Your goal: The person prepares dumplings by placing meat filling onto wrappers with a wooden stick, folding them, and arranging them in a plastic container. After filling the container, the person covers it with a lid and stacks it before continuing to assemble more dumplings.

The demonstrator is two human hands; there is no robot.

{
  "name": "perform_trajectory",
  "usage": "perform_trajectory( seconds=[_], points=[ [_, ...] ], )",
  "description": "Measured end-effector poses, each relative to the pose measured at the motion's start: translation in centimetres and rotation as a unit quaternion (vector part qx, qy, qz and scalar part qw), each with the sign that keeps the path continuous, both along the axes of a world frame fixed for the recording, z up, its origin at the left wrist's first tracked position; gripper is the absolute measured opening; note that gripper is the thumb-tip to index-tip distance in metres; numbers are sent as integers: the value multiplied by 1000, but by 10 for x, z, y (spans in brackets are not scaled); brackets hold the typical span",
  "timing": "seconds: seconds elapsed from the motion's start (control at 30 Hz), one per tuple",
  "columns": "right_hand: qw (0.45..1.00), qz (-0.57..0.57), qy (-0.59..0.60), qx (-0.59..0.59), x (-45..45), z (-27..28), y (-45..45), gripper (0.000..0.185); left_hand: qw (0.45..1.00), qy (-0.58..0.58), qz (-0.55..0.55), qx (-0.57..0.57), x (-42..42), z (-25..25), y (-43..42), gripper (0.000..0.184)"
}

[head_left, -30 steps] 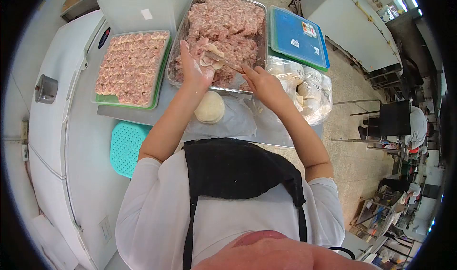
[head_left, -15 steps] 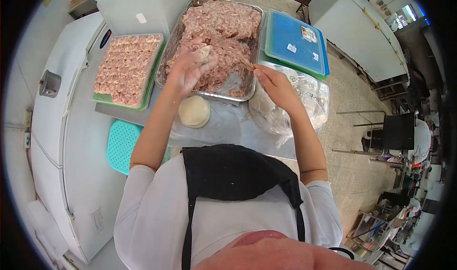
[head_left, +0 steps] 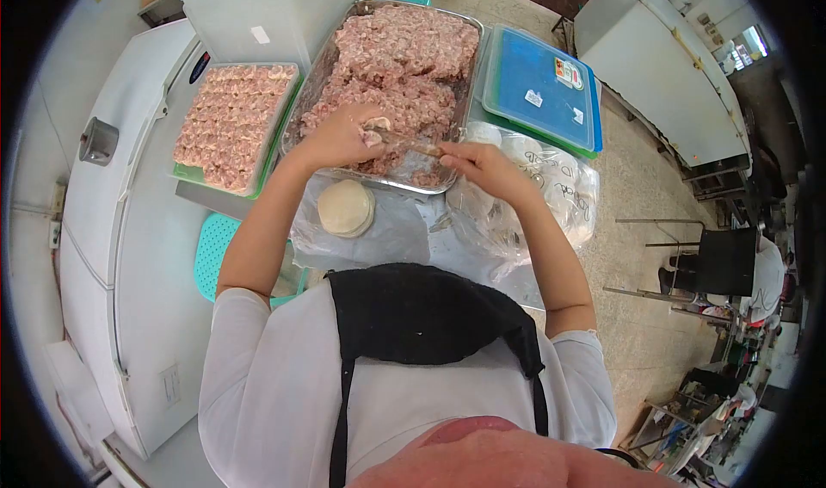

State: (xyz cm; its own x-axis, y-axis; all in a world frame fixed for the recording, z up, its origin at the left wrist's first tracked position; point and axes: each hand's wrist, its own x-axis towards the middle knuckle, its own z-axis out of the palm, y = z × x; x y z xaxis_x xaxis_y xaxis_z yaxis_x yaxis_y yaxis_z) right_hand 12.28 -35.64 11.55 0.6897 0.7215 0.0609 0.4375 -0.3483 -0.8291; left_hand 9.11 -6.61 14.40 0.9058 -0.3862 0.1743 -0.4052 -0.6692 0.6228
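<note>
My left hand (head_left: 342, 137) is closed around a small dumpling (head_left: 377, 125), its pale wrapper folded up between fingers and thumb. Fingers wrapped on its handle, my right hand (head_left: 483, 168) grips a thin, flat spatula (head_left: 420, 147) whose far end reaches the dumpling. Both hands are over the near side of a foil-like metal pan (head_left: 475, 83) heaped with raw ground meat (head_left: 404, 45). Just below the pan, a stack of round dough wrappers (head_left: 346, 208) lies on plastic sheeting (head_left: 387, 234).
Left of the pan stands a green-edged tray of dumplings in tight rows (head_left: 232, 118). On the right are blue-lidded containers (head_left: 533, 75) and a clear plastic bag of pale rounds (head_left: 559, 187). A turquoise perforated stool (head_left: 211, 256) sits below the table. Another person (head_left: 766, 273) is far right.
My left hand has closed round the wrapper and moved slightly down. The spatula has swung from the meat to the dumpling as my right hand came lower and left.
</note>
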Motion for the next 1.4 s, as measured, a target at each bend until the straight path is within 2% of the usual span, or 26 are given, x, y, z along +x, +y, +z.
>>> perform_trajectory(
  seconds=[0.07,0.13,0.17,0.23,0.27,0.33,0.37,0.4,0.43,0.47,0.5,0.53,0.57,0.6,0.63,0.77,0.83,0.97,1.03,1.1,1.13,1.17,1.23,1.27,1.33,1.4],
  points=[
    [973,-42,-206,-94,12,0,-2,31,999,26,23,-1,7,-20,5,28],
    [963,-71,-249,-71,-8,8,14,30,988,37,138,-56,17,-57,17,28],
    [951,-104,-288,-50,-19,10,23,29,988,36,142,-57,17,-53,18,28],
    [954,-85,-287,-21,-15,-4,29,29,965,170,134,-150,13,-48,18,34],
    [957,-83,-267,-82,-1,-26,27,29,964,173,135,-151,10,-48,19,34],
    [954,-76,-252,-142,12,-33,15,30,976,121,181,19,8,-46,22,36],
    [943,-77,-249,-206,12,-27,6,30,976,119,181,21,2,-41,23,36],
    [928,-81,-242,-271,11,-21,-2,30,977,97,182,-48,-9,-35,22,36],
    [928,-83,-241,-271,10,-13,-7,30,973,75,182,-119,-17,-29,20,37],
    [951,-98,-204,-209,8,-4,-13,30,973,76,180,-120,-21,-21,16,37],
    [969,-112,-166,-146,5,5,-15,31,980,3,135,-148,-23,-10,10,37],
    [968,-111,-167,-149,0,14,-16,31,978,-72,91,-176,-25,-1,5,38],
    [992,-83,-67,-63,-6,22,-14,32,977,-73,92,-178,-26,6,3,38],
    [998,-54,36,24,-11,25,-11,33,987,1,72,-147,-26,12,2,43],
    [998,-55,36,24,-16,22,-3,33,989,76,50,-115,-26,15,2,49],
    [997,19,-34,61,-17,-1,5,33,998,39,-25,-38,-17,-3,4,51],
    [972,-50,-211,-93,-16,29,0,30,998,7,59,27,-20,-13,4,51],
    [940,-95,-301,-129,-57,42,22,26,991,-37,127,-18,-28,-17,11,56],
    [943,-119,-281,-137,-55,47,20,26,990,109,53,-66,-24,4,14,57],
    [944,-141,-262,-140,-49,54,14,26,979,150,82,-110,-31,4,22,55],
    [969,-134,-195,-78,-46,58,8,27,963,195,112,-150,-35,4,26,52],
    [984,-127,-125,-16,-48,64,8,29,964,194,107,-149,-39,5,29,52],
    [987,-135,-75,-47,-64,77,19,31,979,-100,47,-173,-45,6,34,49],
    [987,-123,-82,-65,-72,78,32,31,978,-100,45,-176,-44,7,40,49],
    [990,-94,-81,-69,-84,65,61,32,986,23,-35,-162,-40,11,56,49],
    [989,-68,-108,-78,-78,55,74,32,991,25,-45,-120,-41,11,77,46]
  ],
)
